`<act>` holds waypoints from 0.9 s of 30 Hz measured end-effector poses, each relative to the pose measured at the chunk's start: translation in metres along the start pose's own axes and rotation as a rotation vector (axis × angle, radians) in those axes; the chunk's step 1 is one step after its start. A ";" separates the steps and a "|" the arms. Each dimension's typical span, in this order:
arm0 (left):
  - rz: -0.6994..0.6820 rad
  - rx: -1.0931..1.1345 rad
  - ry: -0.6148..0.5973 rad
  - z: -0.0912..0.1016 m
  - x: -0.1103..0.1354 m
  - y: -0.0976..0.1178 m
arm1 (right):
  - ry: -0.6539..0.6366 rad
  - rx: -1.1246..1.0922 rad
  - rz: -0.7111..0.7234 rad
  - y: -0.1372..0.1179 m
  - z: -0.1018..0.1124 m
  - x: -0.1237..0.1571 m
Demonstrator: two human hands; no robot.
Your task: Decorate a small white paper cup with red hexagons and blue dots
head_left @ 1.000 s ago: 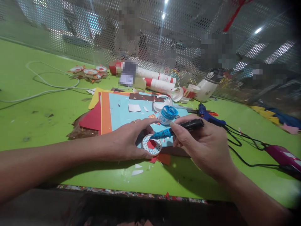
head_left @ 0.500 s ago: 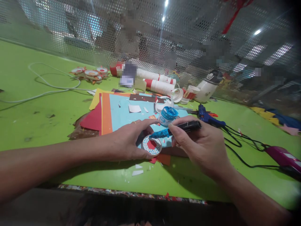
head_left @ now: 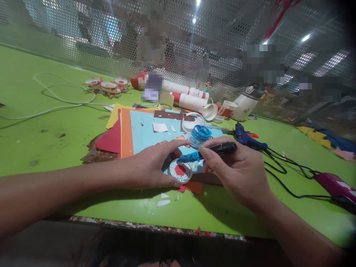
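Observation:
A small round white disc (head_left: 180, 171), decorated with a red hexagon and blue dots, stands between the thumb and fingers of my left hand (head_left: 155, 163). Its rim looks like the base of a paper cup. My right hand (head_left: 236, 170) is closed round a black marker pen (head_left: 222, 149) whose front part is coated in blue paint. The painted tip meets or hovers just over the disc's upper edge; I cannot tell which. Right behind the hands sits an uncapped jar of blue paint (head_left: 199, 137).
Coloured paper sheets (head_left: 144, 137) with scraps lie under and behind the hands. A blue glue gun (head_left: 247, 138) with black cables is at right, near a magenta device (head_left: 335, 185). Behind stand stacked paper cups (head_left: 191, 102), a kettle-like bottle (head_left: 246, 104) and decorated discs (head_left: 109, 87).
Hardly anything differs. The view has shifted very slightly; both hands keep their hold on the disc and the marker pen, with the painted tip still at the disc's upper edge.

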State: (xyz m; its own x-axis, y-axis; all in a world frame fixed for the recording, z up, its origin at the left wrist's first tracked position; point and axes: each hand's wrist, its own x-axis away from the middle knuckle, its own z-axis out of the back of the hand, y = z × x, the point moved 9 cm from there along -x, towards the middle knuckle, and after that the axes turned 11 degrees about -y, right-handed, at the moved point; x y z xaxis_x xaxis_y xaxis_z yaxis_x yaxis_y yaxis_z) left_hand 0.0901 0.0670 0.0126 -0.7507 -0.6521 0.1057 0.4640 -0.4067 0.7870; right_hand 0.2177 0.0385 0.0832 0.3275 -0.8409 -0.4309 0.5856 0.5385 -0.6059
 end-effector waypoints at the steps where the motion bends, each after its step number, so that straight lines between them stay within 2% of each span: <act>1: 0.006 0.006 -0.002 0.000 0.000 0.000 | -0.002 0.000 0.004 0.000 0.000 0.000; 14: 0.030 0.035 0.015 0.001 -0.001 -0.002 | -0.073 -0.017 0.020 -0.001 -0.007 0.000; 22: 0.022 0.023 0.001 0.000 -0.002 -0.003 | -0.022 -0.015 0.034 -0.001 -0.008 0.002; 27: 0.015 0.015 0.017 0.000 -0.001 -0.001 | 0.086 0.025 0.025 -0.001 0.006 0.006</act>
State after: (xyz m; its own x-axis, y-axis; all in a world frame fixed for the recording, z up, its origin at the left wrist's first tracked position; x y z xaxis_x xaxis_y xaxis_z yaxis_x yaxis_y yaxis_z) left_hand 0.0903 0.0687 0.0115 -0.7353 -0.6692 0.1074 0.4683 -0.3871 0.7943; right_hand 0.2230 0.0326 0.0851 0.2781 -0.8191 -0.5017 0.5966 0.5567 -0.5781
